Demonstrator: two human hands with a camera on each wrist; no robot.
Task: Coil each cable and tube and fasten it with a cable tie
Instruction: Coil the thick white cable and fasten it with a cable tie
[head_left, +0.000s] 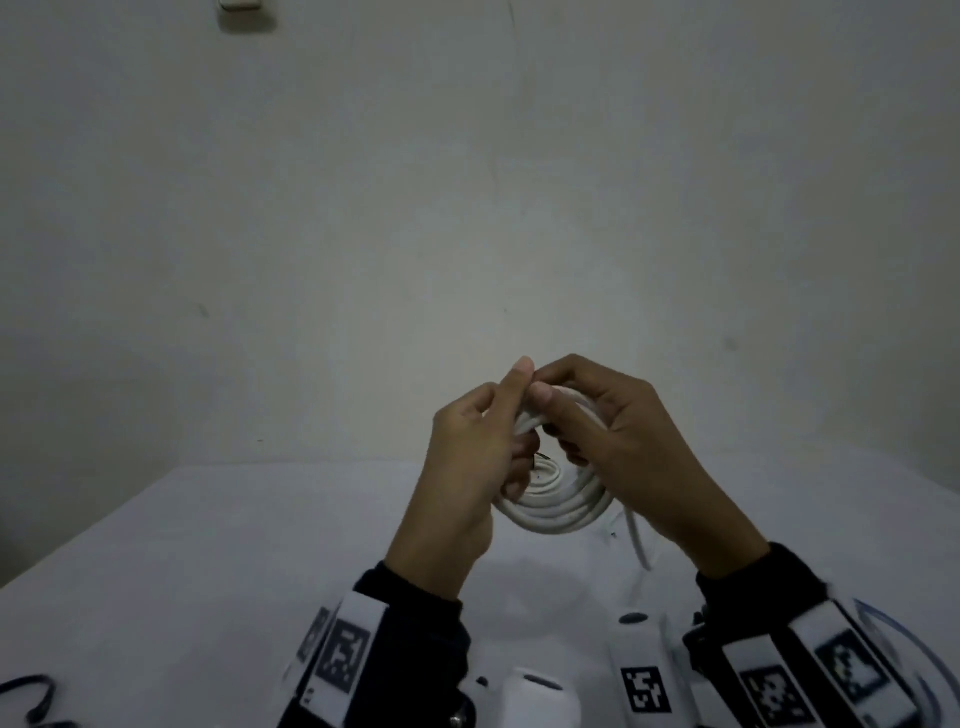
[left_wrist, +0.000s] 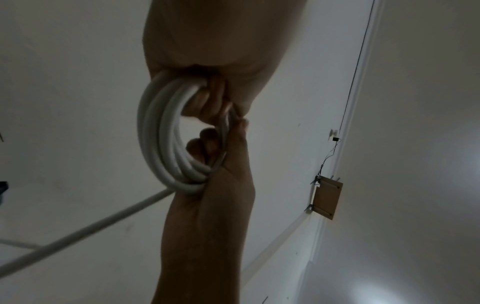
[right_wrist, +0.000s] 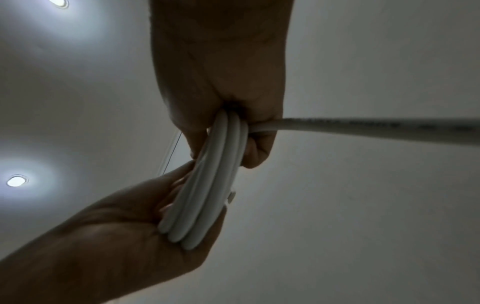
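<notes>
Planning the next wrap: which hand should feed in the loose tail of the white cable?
Probably the right hand. The loose tail leaves the white cable coil on its side, exiting that grip in the right wrist view. The left hand can steady the loops.

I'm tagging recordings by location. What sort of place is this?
Probably a plain indoor room, perhaps in a home: a bare white wall, a table under a white cloth, and recessed ceiling lights. Both hands hold a coiled white cable.
</notes>
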